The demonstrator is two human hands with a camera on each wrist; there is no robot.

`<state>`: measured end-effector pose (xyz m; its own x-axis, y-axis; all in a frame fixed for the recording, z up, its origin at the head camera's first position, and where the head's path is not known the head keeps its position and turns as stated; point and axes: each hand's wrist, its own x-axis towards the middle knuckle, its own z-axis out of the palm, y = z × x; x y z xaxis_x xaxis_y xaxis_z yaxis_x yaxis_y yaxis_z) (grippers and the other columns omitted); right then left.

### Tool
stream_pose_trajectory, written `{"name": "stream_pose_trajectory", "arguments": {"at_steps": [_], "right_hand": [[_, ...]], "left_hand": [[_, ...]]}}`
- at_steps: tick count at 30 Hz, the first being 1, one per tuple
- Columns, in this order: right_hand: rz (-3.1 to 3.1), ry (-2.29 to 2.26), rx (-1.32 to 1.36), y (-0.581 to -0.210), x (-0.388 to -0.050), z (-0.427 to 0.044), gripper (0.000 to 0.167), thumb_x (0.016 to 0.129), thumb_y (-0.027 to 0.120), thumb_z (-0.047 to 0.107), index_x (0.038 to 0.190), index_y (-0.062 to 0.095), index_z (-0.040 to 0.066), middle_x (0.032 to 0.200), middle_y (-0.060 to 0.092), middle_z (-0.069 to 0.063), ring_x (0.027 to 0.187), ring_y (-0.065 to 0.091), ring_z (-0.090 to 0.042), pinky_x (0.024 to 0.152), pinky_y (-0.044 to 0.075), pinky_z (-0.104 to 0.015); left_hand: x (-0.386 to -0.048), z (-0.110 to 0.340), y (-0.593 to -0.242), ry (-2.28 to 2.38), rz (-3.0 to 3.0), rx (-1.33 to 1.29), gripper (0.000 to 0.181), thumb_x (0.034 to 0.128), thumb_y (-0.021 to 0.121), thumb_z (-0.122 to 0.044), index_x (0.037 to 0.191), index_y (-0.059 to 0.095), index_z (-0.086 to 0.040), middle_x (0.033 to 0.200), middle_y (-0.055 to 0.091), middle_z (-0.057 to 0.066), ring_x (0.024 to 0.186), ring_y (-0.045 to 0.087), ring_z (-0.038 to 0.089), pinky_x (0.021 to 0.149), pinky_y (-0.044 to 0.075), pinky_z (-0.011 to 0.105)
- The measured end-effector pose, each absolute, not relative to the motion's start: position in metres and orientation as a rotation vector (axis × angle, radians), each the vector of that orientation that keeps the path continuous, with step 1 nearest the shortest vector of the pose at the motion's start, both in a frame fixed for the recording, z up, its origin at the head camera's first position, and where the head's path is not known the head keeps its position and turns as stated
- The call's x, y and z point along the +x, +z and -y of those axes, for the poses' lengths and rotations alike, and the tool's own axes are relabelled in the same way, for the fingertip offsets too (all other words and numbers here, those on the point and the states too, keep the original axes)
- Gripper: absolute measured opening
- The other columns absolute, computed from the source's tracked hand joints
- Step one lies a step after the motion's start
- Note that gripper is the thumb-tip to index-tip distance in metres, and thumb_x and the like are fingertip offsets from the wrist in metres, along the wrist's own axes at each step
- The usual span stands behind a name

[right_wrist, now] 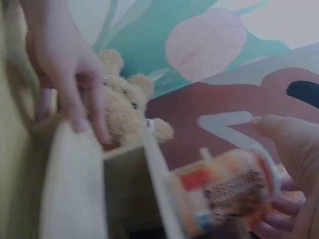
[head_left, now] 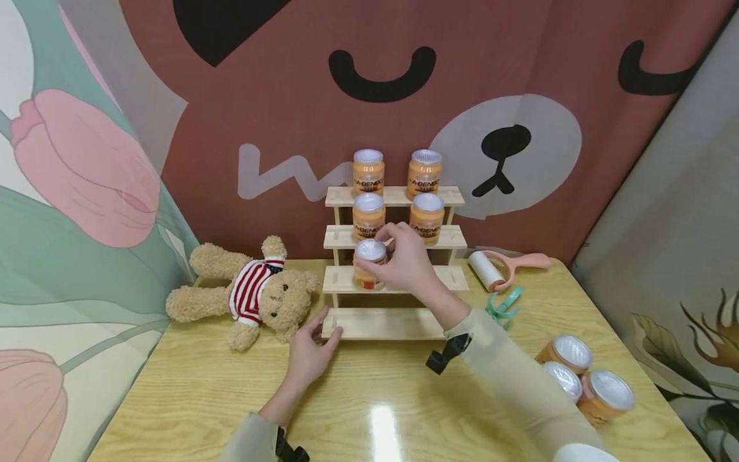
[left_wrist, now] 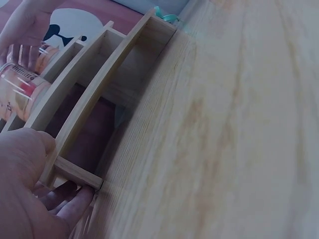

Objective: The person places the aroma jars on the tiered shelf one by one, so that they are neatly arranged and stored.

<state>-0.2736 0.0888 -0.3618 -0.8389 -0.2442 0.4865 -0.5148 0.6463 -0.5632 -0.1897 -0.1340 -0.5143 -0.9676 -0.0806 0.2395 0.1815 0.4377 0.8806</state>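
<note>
A wooden rack with several stepped shelves stands on the table. My right hand has its thumb and fingers around an orange jar with a silvery lid, at the left of the second shelf from the bottom. In the right wrist view the jar is beside the right hand's fingers. My left hand grips the left end of the bottom shelf; the left wrist view shows its thumb and fingers around the rack's end piece. Two jars stand on each of the two upper shelves.
A teddy bear in a striped shirt lies left of the rack. To the right are a lint roller and a green toy-like item. Three more jars stand together at the table's right side. A patterned cloth hangs behind.
</note>
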Motion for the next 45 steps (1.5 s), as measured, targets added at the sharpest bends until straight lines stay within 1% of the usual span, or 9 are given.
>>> {"name": "stream_pose_trajectory", "arguments": {"at_steps": [5,9,16,24,28,35,38,42,45], "right_hand": [[2.531,1.004,0.447,-0.379,-0.271,-0.074,0.077,0.075,0.095,0.052,0.118,0.046,0.011,0.118,0.051,-0.012,0.107,0.059,-0.029,0.087,0.06,-0.048],[2.515,1.048,0.44,-0.384,-0.274,-0.074,0.072,0.074,0.096,0.038,0.114,0.042,0.01,0.113,0.05,-0.012,0.105,0.058,-0.031,0.086,0.058,-0.049],[2.45,1.126,0.611,-0.378,-0.283,-0.09,0.063,0.07,0.094,0.026,0.112,0.049,0.011,0.109,0.057,-0.008,0.103,0.06,-0.024,0.082,0.057,-0.04],[2.526,1.133,0.746,-0.379,-0.29,-0.102,0.062,0.071,0.094,0.02,0.119,0.054,0.014,0.117,0.059,-0.007,0.11,0.06,-0.024,0.092,0.059,-0.043],[2.511,1.143,0.745,-0.383,-0.289,-0.102,0.061,0.071,0.092,0.018,0.119,0.055,0.012,0.119,0.059,-0.008,0.112,0.061,-0.025,0.092,0.059,-0.042],[2.491,1.161,0.616,-0.387,-0.282,-0.094,0.066,0.075,0.097,0.032,0.122,0.054,0.012,0.127,0.052,-0.011,0.12,0.054,-0.028,0.098,0.057,-0.048],[2.454,1.168,0.574,-0.386,-0.281,-0.091,0.063,0.075,0.098,0.033,0.118,0.057,0.011,0.123,0.056,-0.011,0.116,0.059,-0.028,0.094,0.06,-0.047],[2.405,1.203,0.62,-0.382,-0.284,-0.09,0.055,0.073,0.097,0.026,0.114,0.063,0.011,0.117,0.065,-0.01,0.109,0.065,-0.026,0.085,0.064,-0.042],[2.413,1.237,0.68,-0.382,-0.285,-0.092,0.053,0.074,0.096,0.022,0.116,0.066,0.011,0.118,0.068,-0.009,0.11,0.067,-0.026,0.087,0.065,-0.04]], "left_hand": [[-0.192,0.134,-0.515,-1.503,2.441,-0.103,0.059,0.0971,0.08,-0.018,0.148,0.059,0.003,0.15,0.062,0.02,0.12,0.073,0.039,0.096,0.064,0.044],[-0.192,0.133,-0.515,-1.53,2.442,-0.103,0.059,0.0975,0.08,-0.018,0.149,0.058,0.003,0.151,0.061,0.02,0.122,0.072,0.039,0.097,0.064,0.042],[-0.191,0.134,-0.516,-1.542,2.43,-0.099,0.059,0.0971,0.08,-0.017,0.149,0.058,0.002,0.151,0.061,0.02,0.122,0.072,0.039,0.097,0.064,0.043],[-0.19,0.134,-0.516,-1.546,2.44,-0.094,0.059,0.0974,0.08,-0.017,0.149,0.058,0.002,0.151,0.061,0.02,0.119,0.073,0.037,0.097,0.064,0.043],[-0.189,0.134,-0.515,-1.546,2.437,-0.089,0.059,0.0973,0.08,-0.017,0.148,0.059,0.002,0.151,0.062,0.02,0.118,0.073,0.037,0.097,0.064,0.044],[-0.189,0.134,-0.515,-1.522,2.436,-0.089,0.058,0.0972,0.08,-0.017,0.148,0.059,0.001,0.15,0.063,0.02,0.12,0.073,0.038,0.097,0.064,0.045],[-0.19,0.134,-0.515,-1.527,2.429,-0.097,0.058,0.0969,0.08,-0.017,0.148,0.059,0.001,0.15,0.062,0.02,0.12,0.073,0.038,0.096,0.064,0.044],[-0.191,0.133,-0.515,-1.549,2.419,-0.104,0.059,0.0968,0.08,-0.017,0.149,0.058,0.0,0.151,0.062,0.019,0.117,0.074,0.037,0.096,0.064,0.043],[-0.19,0.134,-0.515,-1.555,2.424,-0.09,0.059,0.0967,0.08,-0.016,0.149,0.058,0.0,0.152,0.062,0.018,0.117,0.074,0.036,0.097,0.064,0.043]]}}
